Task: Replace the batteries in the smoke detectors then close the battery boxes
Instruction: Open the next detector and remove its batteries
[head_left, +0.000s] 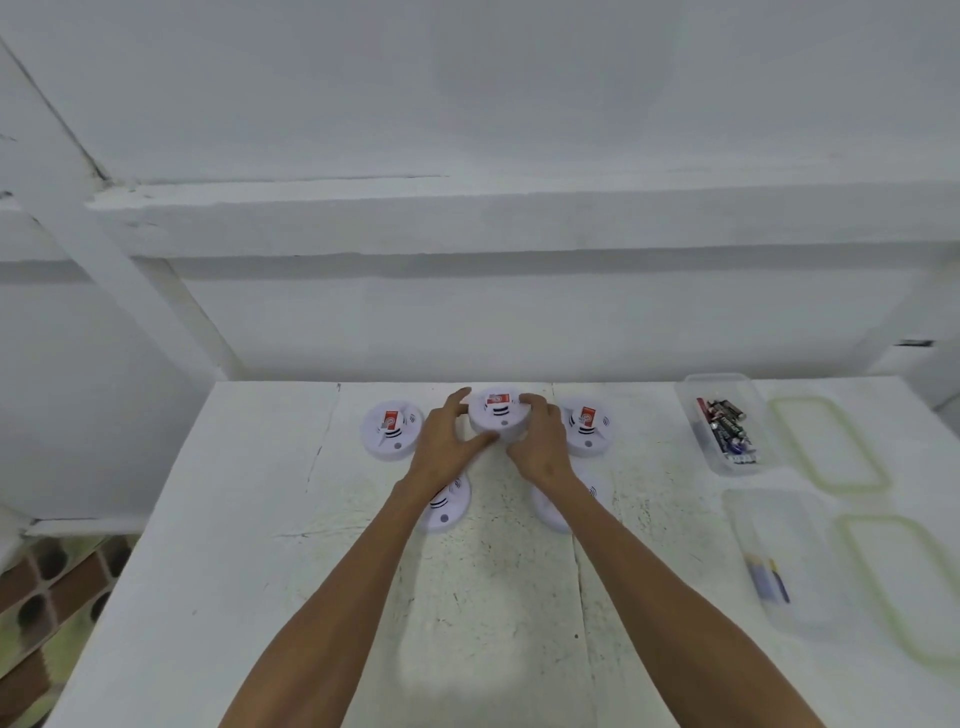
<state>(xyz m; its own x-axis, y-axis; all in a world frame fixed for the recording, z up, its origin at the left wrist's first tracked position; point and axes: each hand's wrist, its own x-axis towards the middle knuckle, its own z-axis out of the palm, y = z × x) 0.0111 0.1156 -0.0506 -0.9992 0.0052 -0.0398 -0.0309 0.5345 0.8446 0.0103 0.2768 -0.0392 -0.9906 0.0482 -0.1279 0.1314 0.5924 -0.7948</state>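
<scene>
Here, both hands' fingers clasp the far middle detector (500, 415); lifted carelessly, it could slip onto neighbouring detectors.

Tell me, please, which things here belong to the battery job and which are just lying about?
Job: middle detector in both hands; other detectors; battery tub; near tub.
Lying about: two lids.
</scene>
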